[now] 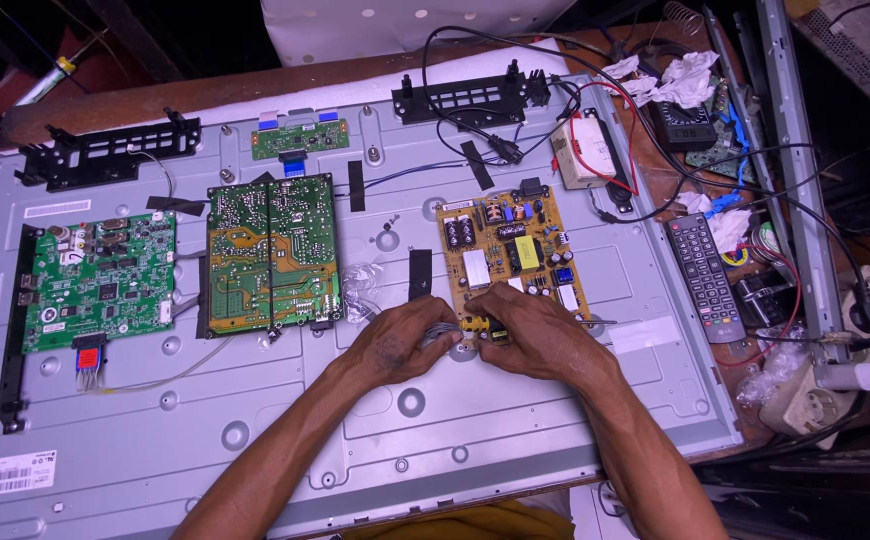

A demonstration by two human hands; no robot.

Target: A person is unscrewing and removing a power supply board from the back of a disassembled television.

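- Head view: yellow circuit board [513,255] sits right of centre on the grey metal back panel [255,440], seated in place as far as I can tell.
- Both hands meet at its lower left corner.
- Left hand [402,340] is curled around a grey wire bundle [439,336], touching the board edge.
- Right hand [535,328] has fingers pinched narrow on a small part at that corner; exactly what it grips is hidden.
- Judgement: wiring at this corner is in progress, not finished.
- Middle green board [273,255] and left green board [100,280] lie mounted on the panel.
- Small green strip board [300,137] sits near the top edge.
- Remote control [703,275] and white paper wads [677,80] lie off the panel, right side.
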